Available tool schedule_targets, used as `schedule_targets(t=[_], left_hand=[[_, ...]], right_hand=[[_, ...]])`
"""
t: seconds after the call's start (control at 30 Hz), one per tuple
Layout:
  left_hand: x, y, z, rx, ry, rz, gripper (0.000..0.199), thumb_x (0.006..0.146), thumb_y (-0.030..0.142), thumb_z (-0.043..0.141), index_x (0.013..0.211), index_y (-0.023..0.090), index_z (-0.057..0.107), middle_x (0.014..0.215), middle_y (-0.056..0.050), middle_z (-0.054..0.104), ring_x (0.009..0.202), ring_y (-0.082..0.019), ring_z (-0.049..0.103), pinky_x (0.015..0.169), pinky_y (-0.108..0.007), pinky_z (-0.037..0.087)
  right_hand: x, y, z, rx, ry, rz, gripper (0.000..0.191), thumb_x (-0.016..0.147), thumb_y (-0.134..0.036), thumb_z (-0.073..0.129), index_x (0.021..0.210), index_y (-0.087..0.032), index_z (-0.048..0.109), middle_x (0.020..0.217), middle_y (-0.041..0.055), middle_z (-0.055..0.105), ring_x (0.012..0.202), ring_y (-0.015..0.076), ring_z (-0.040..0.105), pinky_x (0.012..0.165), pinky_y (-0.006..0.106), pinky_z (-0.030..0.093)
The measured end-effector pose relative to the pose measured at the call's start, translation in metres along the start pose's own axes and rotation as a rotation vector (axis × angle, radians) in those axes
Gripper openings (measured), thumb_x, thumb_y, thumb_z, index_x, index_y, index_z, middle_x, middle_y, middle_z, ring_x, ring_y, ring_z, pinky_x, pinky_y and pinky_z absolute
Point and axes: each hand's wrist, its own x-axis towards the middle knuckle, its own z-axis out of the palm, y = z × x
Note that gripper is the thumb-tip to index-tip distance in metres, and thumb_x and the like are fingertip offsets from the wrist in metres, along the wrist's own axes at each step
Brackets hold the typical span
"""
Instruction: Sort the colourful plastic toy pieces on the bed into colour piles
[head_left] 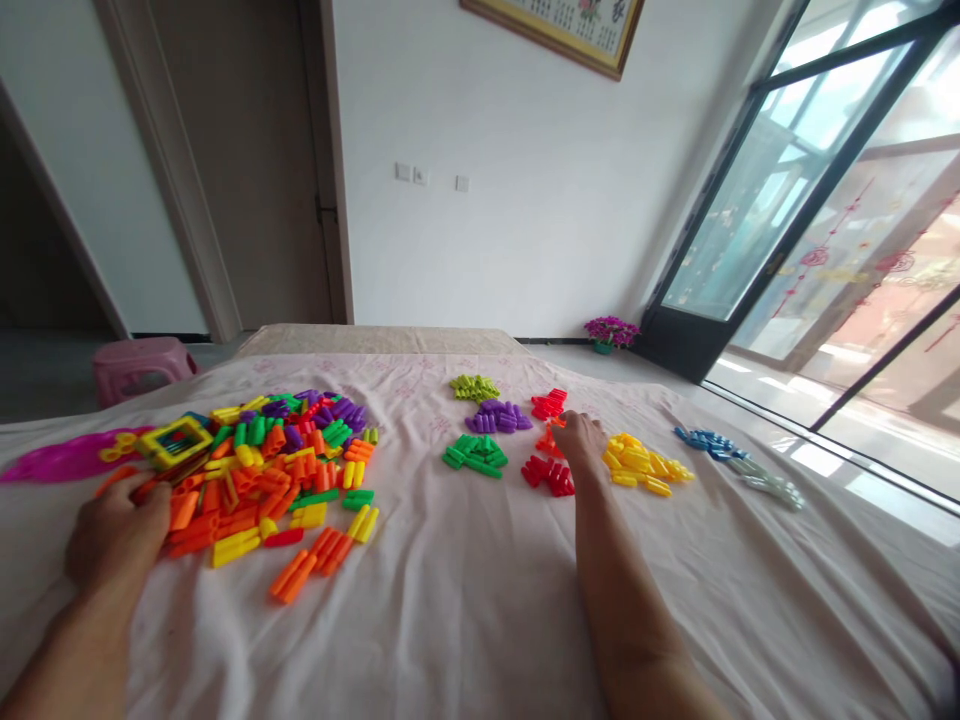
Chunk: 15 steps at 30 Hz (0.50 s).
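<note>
Right forearm (630, 600) and left forearm (82, 640) reach in from the lower edge over a pale, creased cloth (465, 620).

Left hand (120, 525): at the left edge of a mixed heap (255, 495) of plastic pieces (orange, yellow, green, purple, red). Fingers curl beside orange pieces; cannot tell whether they grip one.

Right hand (583, 437): fingers bent, tips at the small orange-red cluster (551, 440); cannot tell whether a piece is pinched.

Single-colour clusters, from far to near, left column: lime (474, 388), purple (500, 416), green (475, 456). Red cluster (549, 403) lies beyond the orange-red one, dark-red cluster (547, 476) on its near side. Yellow cluster (645, 464) is just right of the hand; farther right, blue cluster (711, 443) and whitish cluster (766, 484) adjoin.

Yellow frame (174, 442) sits at the heap's far left, near a flat magenta item (56, 460). Pink stool (142, 370) stands beyond the cloth.
</note>
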Motion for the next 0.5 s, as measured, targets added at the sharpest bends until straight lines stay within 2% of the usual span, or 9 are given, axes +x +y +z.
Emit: schedule_targets(t=[0.1,0.2,0.37,0.5], left_hand=[[-0.003,0.009,-0.004,0.008,-0.002,-0.070,0.061,0.086,0.050,0.043,0.134,0.017,0.061,0.125,-0.021,0.065,0.108,-0.041,0.064,0.084,-0.051,0.054],[-0.006,0.014,-0.007,0.002,0.004,-0.070,0.059,0.085,0.047,0.044,0.132,0.017,0.062,0.123,-0.021,0.066,0.105,-0.039,0.065,0.084,-0.051,0.054],[-0.010,0.017,-0.009,-0.010,0.004,-0.072,0.058,0.086,0.047,0.043,0.132,0.017,0.062,0.125,-0.021,0.065,0.108,-0.038,0.064,0.085,-0.049,0.053],[-0.012,0.018,-0.011,-0.012,0.003,-0.066,0.058,0.086,0.049,0.043,0.132,0.017,0.062,0.125,-0.020,0.065,0.108,-0.037,0.064,0.085,-0.047,0.053]], right_hand=[[-0.005,-0.023,-0.004,0.114,0.029,-0.133,0.038,0.092,-0.032,0.054,0.126,-0.023,0.069,0.126,0.0126,0.067,0.119,0.0304,0.057,0.093,0.037,0.044],[-0.026,-0.065,-0.004,0.298,-0.013,-0.392,0.031,0.091,-0.027,0.055,0.117,-0.023,0.073,0.114,0.0079,0.072,0.107,0.0230,0.065,0.087,0.030,0.047],[-0.101,-0.136,0.013,0.548,-0.212,-0.892,0.024,0.090,-0.021,0.060,0.110,-0.021,0.074,0.108,0.0054,0.075,0.098,0.0186,0.068,0.088,0.027,0.049],[-0.154,-0.162,0.033,0.552,-0.303,-1.107,0.031,0.089,-0.016,0.062,0.118,-0.022,0.071,0.116,0.0060,0.073,0.109,0.0207,0.065,0.096,0.030,0.048]])
